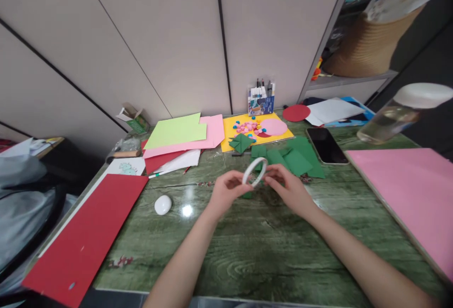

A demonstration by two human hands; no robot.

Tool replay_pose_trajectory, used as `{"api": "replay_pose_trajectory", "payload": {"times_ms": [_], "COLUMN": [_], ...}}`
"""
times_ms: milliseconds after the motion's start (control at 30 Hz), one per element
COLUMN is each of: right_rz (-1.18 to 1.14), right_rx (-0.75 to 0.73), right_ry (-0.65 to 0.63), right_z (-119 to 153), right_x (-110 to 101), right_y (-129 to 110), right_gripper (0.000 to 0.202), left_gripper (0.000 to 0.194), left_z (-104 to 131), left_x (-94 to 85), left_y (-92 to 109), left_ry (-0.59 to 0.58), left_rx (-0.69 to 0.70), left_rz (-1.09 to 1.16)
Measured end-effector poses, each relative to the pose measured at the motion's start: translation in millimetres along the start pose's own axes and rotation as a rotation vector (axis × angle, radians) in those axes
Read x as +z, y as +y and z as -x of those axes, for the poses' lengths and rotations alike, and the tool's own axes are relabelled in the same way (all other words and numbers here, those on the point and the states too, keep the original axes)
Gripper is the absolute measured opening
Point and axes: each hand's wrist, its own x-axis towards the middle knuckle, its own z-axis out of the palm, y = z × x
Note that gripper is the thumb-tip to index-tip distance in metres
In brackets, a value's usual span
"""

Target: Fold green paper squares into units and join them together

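Over the middle of the green table [269,246], my left hand [226,192] and my right hand [288,187] meet on a white tape roll [255,170]. The roll is tilted, and both hands pinch its rim. A small green paper scrap [247,195] lies just under my left hand. Several green paper pieces [297,157] lie right behind the hands, along with a folded green shape [241,143].
A yellow sheet [228,136] with pink and blue bits lies at the back, near a marker box [261,100]. Red paper [88,232] covers the left, a pink board [410,195] the right. A phone [326,145], jar [399,114] and white oval object [163,204] are nearby.
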Motion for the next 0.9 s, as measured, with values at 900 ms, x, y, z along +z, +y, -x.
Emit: {"api": "replay_pose_trajectory", "payload": {"times_ms": [900], "right_rz": [-0.193], "right_rx": [0.018], "right_ry": [-0.035], "right_z": [22], "right_x": [7], "right_y": [-18], "right_gripper": [0.028], "left_gripper": [0.022], "left_z": [20], "left_x": [10.8], "left_y": [1], "left_ry": [-0.271], "left_rx": [0.068], "left_rz": [-0.618]}}
